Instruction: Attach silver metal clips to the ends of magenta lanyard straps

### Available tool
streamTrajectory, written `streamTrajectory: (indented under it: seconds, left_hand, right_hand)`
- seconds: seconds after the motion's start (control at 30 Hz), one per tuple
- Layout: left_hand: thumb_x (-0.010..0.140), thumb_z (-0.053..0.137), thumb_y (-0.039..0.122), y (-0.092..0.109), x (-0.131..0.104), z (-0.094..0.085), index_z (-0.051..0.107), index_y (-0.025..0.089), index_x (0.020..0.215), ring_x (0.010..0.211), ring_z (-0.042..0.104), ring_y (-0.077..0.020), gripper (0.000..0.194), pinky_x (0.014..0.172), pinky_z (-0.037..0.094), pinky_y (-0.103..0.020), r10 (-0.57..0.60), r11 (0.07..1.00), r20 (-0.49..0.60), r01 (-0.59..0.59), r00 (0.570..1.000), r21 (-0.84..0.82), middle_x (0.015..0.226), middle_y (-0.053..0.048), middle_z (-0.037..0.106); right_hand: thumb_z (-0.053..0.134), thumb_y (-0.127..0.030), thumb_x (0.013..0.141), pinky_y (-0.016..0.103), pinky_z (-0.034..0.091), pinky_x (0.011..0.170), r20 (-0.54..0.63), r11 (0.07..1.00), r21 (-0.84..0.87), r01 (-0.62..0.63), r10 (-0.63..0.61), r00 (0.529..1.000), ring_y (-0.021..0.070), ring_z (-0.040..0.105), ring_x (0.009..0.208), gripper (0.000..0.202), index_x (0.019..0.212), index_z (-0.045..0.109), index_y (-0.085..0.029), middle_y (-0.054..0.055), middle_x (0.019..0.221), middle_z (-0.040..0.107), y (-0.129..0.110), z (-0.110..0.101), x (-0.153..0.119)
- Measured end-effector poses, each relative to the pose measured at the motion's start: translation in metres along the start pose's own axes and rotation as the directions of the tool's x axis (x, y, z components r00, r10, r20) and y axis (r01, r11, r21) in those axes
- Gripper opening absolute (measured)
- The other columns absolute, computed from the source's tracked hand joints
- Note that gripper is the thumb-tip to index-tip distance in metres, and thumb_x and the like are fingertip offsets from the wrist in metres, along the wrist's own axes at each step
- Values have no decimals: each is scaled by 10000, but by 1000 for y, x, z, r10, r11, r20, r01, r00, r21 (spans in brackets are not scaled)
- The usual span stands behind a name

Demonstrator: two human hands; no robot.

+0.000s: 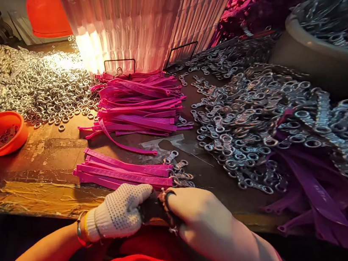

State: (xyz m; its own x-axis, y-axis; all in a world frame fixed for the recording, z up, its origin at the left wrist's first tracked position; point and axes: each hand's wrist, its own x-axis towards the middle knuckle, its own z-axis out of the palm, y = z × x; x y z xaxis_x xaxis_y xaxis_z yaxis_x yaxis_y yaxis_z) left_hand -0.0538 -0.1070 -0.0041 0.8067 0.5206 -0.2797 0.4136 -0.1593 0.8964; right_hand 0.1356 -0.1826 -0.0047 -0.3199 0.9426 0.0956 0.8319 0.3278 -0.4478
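Note:
At the table's near edge my left hand (117, 210), in a white dotted work glove, is closed with thumb and forefinger pointing right. What it pinches is too dark to make out. Close beside it, my bare right hand (200, 210) is closed too, and a dark, partly reddish-brown object (170, 210) shows at its fingers; its kind is unclear. Just beyond both hands lies a small bundle of pink straps (124, 171), with metal ring links (181, 169) at their right ends. Behind it is a larger pile of pink straps (138, 105).
Metal rings (59, 85) are heaped at the left, near an orange bowl (17, 138) with small pieces inside. Metal links (240, 126) pile up on the right, beside purple straps (316, 188) and a large tub (309, 40). A corrugated translucent panel (147, 22) and orange lamp (48, 16) stand behind.

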Motion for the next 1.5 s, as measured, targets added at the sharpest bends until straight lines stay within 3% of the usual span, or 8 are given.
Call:
streamTrajectory:
  seconds: [0.17, 0.33, 0.43, 0.6, 0.83, 1.03, 1.23, 1.5]
  left_hand:
    - [909, 578, 442, 0, 4, 12, 486, 175, 701, 359, 315, -59, 350, 364, 204, -196, -206, 743, 26, 173, 978, -647, 453, 61, 435]
    - [887, 622, 443, -2, 23, 16, 484, 157, 634, 378, 336, -46, 406, 386, 227, -180, -193, 704, -128, 47, 973, -708, 444, 54, 440]
    - [900, 590, 447, 1, 35, 14, 493, 170, 723, 382, 361, -52, 343, 387, 253, -177, -194, 757, -211, 9, 958, -654, 505, 60, 481]
    - [938, 495, 267, -3, 68, -10, 603, 145, 836, 729, 571, -152, 192, 675, 460, -267, 188, 972, -325, -130, 927, 194, 803, -48, 626]
    - [904, 496, 149, -24, 121, -38, 703, 106, 895, 1009, 567, -295, 212, 860, 437, -443, 248, 492, -185, 41, 951, 870, 1005, -168, 648]
    - [932, 491, 274, -7, 82, -37, 589, 138, 822, 657, 536, -133, 200, 633, 418, -261, 134, 979, -278, -83, 951, 186, 744, -28, 614]
    - [891, 589, 517, 9, 42, -34, 553, 147, 744, 553, 430, -80, 400, 534, 333, -211, -78, 958, -255, 1, 964, -287, 610, 29, 520]
    - [879, 572, 556, 4, 41, -21, 539, 145, 704, 572, 378, -79, 448, 518, 279, -210, -85, 977, -212, 40, 974, -209, 623, 37, 473]
  right_hand:
    - [474, -147, 780, 249, 375, 539, -35, 957, 251, -146, 159, 987, 151, 481, 573, 164, 706, 601, -220, -14, 609, 574, -10, 6, 1]
    - [484, -161, 728, 327, 454, 664, -418, 977, 75, -199, 212, 883, 218, 556, 717, 161, 795, 629, -187, 85, 781, 639, -13, 34, 3]
    - [403, -189, 867, 288, 475, 645, -299, 907, 340, -246, 353, 886, 194, 585, 714, 230, 886, 632, -188, 62, 797, 658, -7, 34, 8]
    - [433, -231, 885, 319, 517, 721, -232, 879, 376, -294, 396, 888, 237, 665, 843, 249, 892, 678, -189, 92, 861, 719, 19, 16, 10]
    - [475, -214, 874, 304, 547, 653, -183, 878, 317, -358, 428, 885, 228, 700, 773, 397, 1232, 642, -180, 91, 899, 755, 38, 24, 2]
    - [425, -97, 816, 355, 535, 899, -239, 911, 382, -156, 260, 935, 227, 646, 1070, 534, 1309, 601, -204, 93, 1169, 696, 28, 5, 9]
    - [453, -54, 748, 324, 500, 766, -347, 997, 22, -74, 77, 935, 221, 633, 865, 463, 1152, 664, -134, 92, 962, 715, 21, 4, 21]
    - [526, -44, 758, 337, 283, 610, -378, 836, -543, -74, -164, 911, 200, 414, 644, 185, 653, 609, -172, 102, 725, 601, 13, 16, 26]
